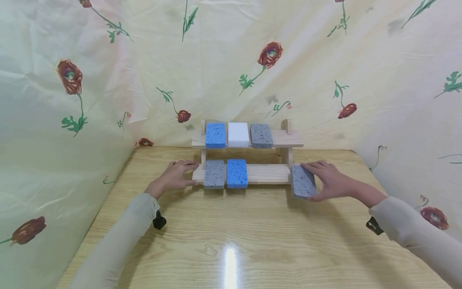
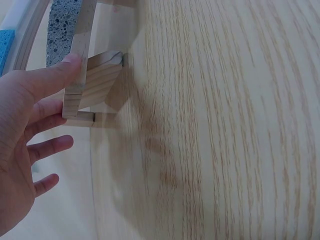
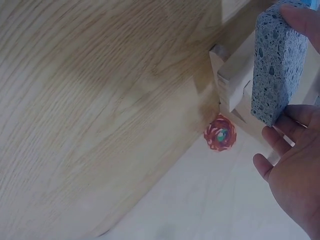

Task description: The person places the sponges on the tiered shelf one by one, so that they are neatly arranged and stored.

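Note:
A grey speckled sponge [image 1: 302,181] is pinched between the thumb and fingers of my right hand [image 1: 330,180], at the right end of the lower board of a small two-tier wooden shelf [image 1: 268,173]. In the right wrist view the thumb lies on one edge of the sponge [image 3: 279,65] and the fingers on the opposite one. My left hand [image 1: 177,175] grips the left end of the lower board, thumb on its front edge [image 2: 80,75]. Beside it on that board lie another grey sponge [image 1: 214,174] and a blue sponge [image 1: 236,174].
On the upper board [image 1: 288,138] sit a blue sponge [image 1: 215,135], a white sponge [image 1: 238,134] and a grey sponge [image 1: 261,135]. The shelf stands near the back of a wood-grain table [image 1: 195,237]. Flower-patterned cloth [image 1: 216,72] hangs behind and on both sides.

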Motion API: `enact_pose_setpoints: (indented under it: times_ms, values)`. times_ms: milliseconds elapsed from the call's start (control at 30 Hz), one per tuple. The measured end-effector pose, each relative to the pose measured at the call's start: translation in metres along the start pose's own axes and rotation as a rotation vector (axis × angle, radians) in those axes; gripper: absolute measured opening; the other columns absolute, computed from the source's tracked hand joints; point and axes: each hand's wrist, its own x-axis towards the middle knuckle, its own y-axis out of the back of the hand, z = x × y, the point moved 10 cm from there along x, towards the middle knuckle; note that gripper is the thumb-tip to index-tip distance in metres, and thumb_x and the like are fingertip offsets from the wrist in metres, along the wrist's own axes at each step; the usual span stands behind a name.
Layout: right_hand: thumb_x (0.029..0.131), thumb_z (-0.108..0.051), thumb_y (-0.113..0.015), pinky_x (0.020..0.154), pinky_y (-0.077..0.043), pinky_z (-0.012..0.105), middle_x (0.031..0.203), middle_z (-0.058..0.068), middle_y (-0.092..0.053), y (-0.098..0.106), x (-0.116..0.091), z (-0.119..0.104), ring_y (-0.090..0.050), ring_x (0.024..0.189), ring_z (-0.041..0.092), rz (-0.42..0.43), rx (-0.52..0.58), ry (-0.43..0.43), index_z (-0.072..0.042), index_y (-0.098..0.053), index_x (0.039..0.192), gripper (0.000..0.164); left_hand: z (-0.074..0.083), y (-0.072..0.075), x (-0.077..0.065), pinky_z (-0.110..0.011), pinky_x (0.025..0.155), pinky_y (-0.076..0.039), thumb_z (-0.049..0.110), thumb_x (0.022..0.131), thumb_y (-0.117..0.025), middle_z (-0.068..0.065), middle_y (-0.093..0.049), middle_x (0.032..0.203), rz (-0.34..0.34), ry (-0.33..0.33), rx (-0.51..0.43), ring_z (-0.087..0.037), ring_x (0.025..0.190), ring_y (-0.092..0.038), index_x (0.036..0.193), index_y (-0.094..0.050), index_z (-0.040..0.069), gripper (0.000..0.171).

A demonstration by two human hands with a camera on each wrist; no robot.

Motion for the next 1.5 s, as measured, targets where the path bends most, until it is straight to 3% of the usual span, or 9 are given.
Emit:
enact_pose_setpoints:
  times_ms: [367, 933, 1200, 1500]
  values:
    - [0.066, -0.049, -0.091, 0.095, -0.038, 0.065, 0.142, 0.024, -0.057, -0.003, 0.015, -0.005, -0.050, 0.127, 0.043, -0.002, -0.006, 0.014, 0.005, -0.044, 0.150, 0.110, 0.001, 0.001, -0.001, -0.068, 0.114, -0.024, 0.043, 0.093, -0.074, -0.013, -0.048, 0.156, 0.010, -0.006, 0.005, -0.037, 0.145, -0.042, 0.152, -0.048, 0.009, 0.073]
    - [0.067, -0.042, -0.092, 0.096, -0.036, 0.064, 0.147, 0.026, -0.052, -0.010, 0.037, -0.019, -0.046, 0.131, 0.045, -0.021, 0.042, 0.046, 0.005, -0.040, 0.152, 0.110, 0.000, 0.001, -0.001, -0.069, 0.114, -0.024, 0.044, 0.093, -0.074, -0.013, -0.048, 0.156, 0.002, -0.005, -0.001, -0.037, 0.145, -0.042, 0.153, -0.048, 0.010, 0.074]
    - [0.068, -0.048, -0.090, 0.101, -0.033, 0.067, 0.151, 0.026, -0.048, -0.015, 0.046, -0.021, -0.041, 0.135, 0.046, -0.054, 0.061, 0.033, 0.003, -0.037, 0.155, 0.113, 0.001, 0.000, -0.001, -0.068, 0.115, -0.022, 0.043, 0.093, -0.073, -0.013, -0.047, 0.157, -0.005, 0.001, -0.007, -0.036, 0.146, -0.041, 0.153, -0.047, 0.010, 0.074]
    - [0.066, -0.045, -0.090, 0.099, -0.036, 0.065, 0.148, 0.026, -0.051, -0.014, 0.056, -0.029, -0.045, 0.131, 0.044, -0.031, 0.057, 0.059, 0.004, -0.038, 0.154, 0.114, 0.001, 0.001, -0.001, -0.067, 0.115, -0.023, 0.043, 0.093, -0.073, -0.012, -0.047, 0.157, -0.004, 0.001, -0.011, -0.036, 0.146, -0.041, 0.153, -0.047, 0.010, 0.073]
